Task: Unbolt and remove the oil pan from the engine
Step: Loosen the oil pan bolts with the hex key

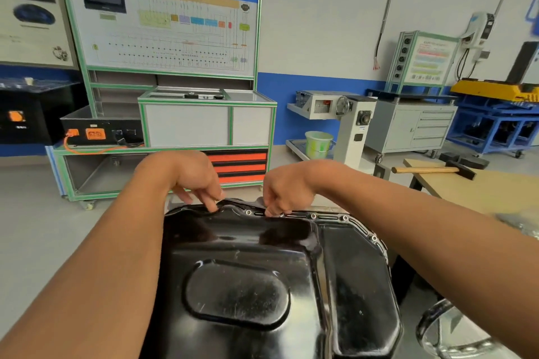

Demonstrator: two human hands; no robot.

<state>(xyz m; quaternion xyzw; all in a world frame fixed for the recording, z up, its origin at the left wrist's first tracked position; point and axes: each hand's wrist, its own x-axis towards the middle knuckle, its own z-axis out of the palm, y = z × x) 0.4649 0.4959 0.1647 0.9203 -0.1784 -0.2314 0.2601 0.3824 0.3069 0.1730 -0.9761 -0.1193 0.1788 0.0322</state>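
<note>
Touching far flange (318, 216) of oil pan (248, 271), lying bodyward, with left hand (198, 181) and right hand (287, 192); pinching or not, cannot tell.

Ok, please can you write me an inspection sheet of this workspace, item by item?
Surface: wooden table at right, beside the pan.
Job's things: black oil pan, sump side up; flange bolt points too small to judge.
Clutter: hammer on the table.
Hands: left hand fingertips on far flange; right hand fingertips bunched there, grip unclear.
Cables: orange cable by the bench; loose wires on the wall.
Surroundings: training board, green bucket, grey drawer cabinet.
</note>
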